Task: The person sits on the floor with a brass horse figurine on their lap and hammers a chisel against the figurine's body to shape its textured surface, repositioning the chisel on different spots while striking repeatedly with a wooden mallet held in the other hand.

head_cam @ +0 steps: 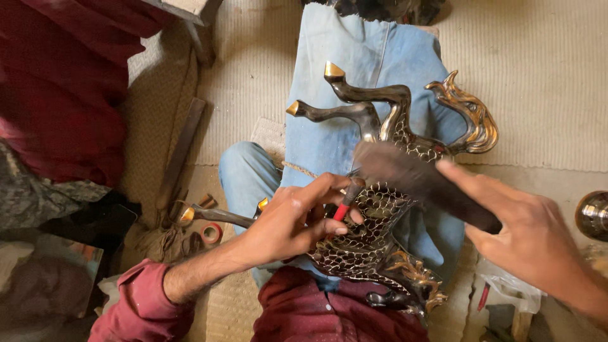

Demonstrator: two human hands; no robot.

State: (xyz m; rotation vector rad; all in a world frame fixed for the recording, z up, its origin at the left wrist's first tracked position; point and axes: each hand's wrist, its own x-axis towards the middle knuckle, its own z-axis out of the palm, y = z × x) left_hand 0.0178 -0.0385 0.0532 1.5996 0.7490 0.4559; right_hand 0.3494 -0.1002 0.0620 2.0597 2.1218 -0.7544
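Starting at the left edge, a heap of dark red cloth (69, 76) fills the nine-to-eleven o'clock corner, and just right of it a long flat metal file (182, 151) lies on the woven beige mat (538, 69). Down at seven o'clock sits a small red-rimmed ring (211, 233) beside a brass-tipped leg. Now to the centre: the left hand (297, 218), coming out of a dark red sleeve (142, 307), is pinched tight around a thin red-handled chisel (345, 204), its tip set against the flank of the dark scaled brass horse figurine (373, 231). That horse lies on its side across the person's blue-jeaned lap (335, 126), golden hooves pointing to twelve o'clock, golden tail curling at two o'clock, maned head down at five o'clock. Moving right, the right hand (532, 237) at four o'clock is wrapped round a flat dark wooden mallet (421, 183), blurred, its head hanging just over the chisel's top. Far right, at three o'clock, a shiny rounded metal vessel (592, 215) peeks in at the frame edge.
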